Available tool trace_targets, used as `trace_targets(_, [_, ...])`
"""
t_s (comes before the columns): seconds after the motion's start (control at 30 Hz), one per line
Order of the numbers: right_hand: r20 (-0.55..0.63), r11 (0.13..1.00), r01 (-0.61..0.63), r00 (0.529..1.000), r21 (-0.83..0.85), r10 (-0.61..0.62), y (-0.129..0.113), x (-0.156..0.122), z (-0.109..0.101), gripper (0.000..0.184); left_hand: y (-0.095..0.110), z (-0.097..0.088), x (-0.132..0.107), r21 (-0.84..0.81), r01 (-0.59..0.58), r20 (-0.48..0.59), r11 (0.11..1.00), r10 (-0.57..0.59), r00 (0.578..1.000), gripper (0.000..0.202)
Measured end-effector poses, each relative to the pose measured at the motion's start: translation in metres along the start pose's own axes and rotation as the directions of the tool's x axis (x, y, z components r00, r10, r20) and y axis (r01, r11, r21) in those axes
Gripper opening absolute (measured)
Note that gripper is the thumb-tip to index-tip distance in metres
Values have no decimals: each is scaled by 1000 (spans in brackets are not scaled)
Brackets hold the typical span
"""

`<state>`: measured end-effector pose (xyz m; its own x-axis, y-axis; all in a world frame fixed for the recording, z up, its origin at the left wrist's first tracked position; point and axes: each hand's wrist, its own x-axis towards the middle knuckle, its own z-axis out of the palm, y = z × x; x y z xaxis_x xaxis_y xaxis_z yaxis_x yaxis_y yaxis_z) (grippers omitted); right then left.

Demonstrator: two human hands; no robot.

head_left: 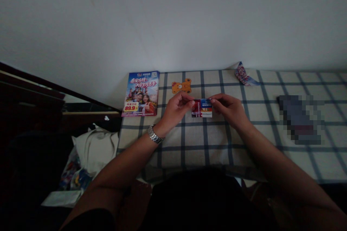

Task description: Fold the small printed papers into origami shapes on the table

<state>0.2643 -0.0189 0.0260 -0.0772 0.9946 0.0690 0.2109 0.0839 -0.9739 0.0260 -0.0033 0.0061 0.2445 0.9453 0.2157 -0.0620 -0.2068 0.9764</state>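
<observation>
Holding a printed paper piece [202, 110] by two corners

The left hand [175, 111] pinches its upper left corner, the right hand [230, 110] its upper right; the piece is between them, over the checked cloth [217, 151]. Just beyond the left hand lies an orange bear figure [181, 86]; farther left, a colourful flyer [142, 95]. Beyond the right hand is a curled paper strip [244, 75].
</observation>
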Motion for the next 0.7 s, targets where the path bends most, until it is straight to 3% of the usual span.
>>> trace_targets(0.4, [46,995,49,998,-83,-46,-3,2,-2,40,-4,-2,1,71,0,69,997,-5,998,31])
trace_targets(0.7, [56,996,42,998,-73,-38,8,2,0,41,-12,-3,2,73,0,34,997,-2,999,33])
